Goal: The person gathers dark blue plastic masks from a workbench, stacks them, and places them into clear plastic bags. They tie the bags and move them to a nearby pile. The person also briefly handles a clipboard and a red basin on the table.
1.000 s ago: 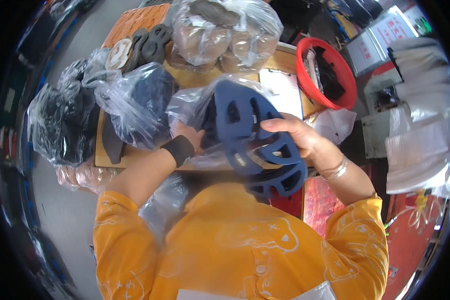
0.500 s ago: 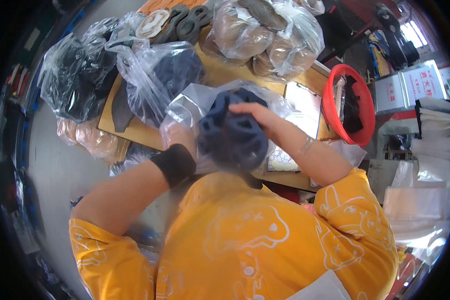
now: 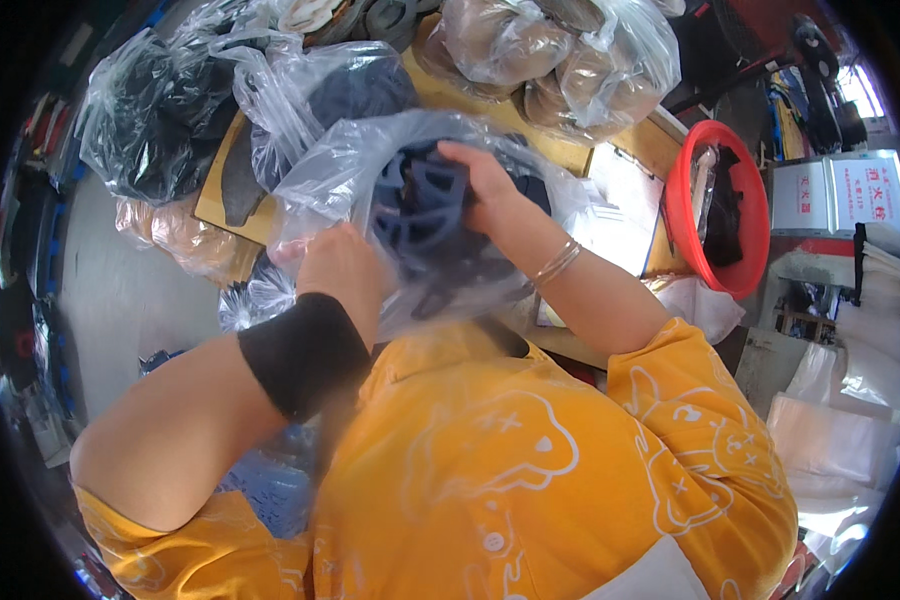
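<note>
In front of my chest is a clear plastic bag [image 3: 315, 170], its mouth spread wide. A stack of dark navy pieces with cut-out openings [image 3: 425, 205], like shoe uppers, sits partly inside it. My right hand [image 3: 482, 185] is closed on the stack's right side, thumb on top and the other fingers hidden beneath. My left hand [image 3: 335, 262], somewhat blurred, grips the bag's near left side. A black band [image 3: 305, 355] wraps the left wrist. Behind the bag lies another plastic bag of dark pieces [image 3: 365, 88].
Bagged brown soles [image 3: 590, 75] stand at the back of the wooden table [image 3: 450, 85]. A black-filled bag [image 3: 150, 130] is at the left, near a dark flat piece [image 3: 238, 175]. At the right are papers [image 3: 620, 205] and a red basket [image 3: 685, 205] holding several items.
My left hand has moved left and slightly toward me, pulling the bag wider. The navy stack has tilted and shifted a little left and away, with my right hand still on it.
</note>
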A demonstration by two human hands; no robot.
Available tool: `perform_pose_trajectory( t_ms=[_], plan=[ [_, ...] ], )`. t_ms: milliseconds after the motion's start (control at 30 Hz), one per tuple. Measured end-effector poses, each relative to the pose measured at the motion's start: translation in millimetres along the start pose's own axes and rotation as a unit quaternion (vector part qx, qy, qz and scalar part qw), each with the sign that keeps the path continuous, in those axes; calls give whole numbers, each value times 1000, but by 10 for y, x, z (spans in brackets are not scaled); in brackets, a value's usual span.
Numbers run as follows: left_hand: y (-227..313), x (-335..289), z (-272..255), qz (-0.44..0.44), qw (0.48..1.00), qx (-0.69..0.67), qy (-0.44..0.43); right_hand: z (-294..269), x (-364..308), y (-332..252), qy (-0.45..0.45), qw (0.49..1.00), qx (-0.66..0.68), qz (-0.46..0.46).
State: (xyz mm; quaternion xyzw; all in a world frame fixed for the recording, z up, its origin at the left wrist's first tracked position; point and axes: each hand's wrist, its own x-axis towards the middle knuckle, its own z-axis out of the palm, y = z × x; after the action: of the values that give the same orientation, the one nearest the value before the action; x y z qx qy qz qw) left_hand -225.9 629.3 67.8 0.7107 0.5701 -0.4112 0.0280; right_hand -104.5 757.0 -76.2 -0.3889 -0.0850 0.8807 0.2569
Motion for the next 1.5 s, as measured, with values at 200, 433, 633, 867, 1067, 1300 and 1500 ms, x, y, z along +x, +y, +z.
perform_pose_trajectory(
  t_ms=[200,433,633,867,1067,1300,1500],
  plan=[
    [-67,-8,-32,53,988,-22,-142,176,21,-69,37,998,-13,-40],
    [284,103,603,113,968,-18,222,338,-139,-345,62,996,-62,-16],
    [610,551,1014,298,923,-148,191,473,-175,-448,28,995,-65,-64],
    [275,263,697,257,920,-281,-94,41,-46,0,48,997,19,-50],
    [-63,208,950,69,985,-151,-35,-336,11,279,78,991,-47,-95],
    [-440,-135,552,37,883,-253,393,-323,-1,230,76,993,-46,-81],
    [-653,316,1188,13,657,-745,119,-412,73,195,58,995,-53,-57]
  ],
)
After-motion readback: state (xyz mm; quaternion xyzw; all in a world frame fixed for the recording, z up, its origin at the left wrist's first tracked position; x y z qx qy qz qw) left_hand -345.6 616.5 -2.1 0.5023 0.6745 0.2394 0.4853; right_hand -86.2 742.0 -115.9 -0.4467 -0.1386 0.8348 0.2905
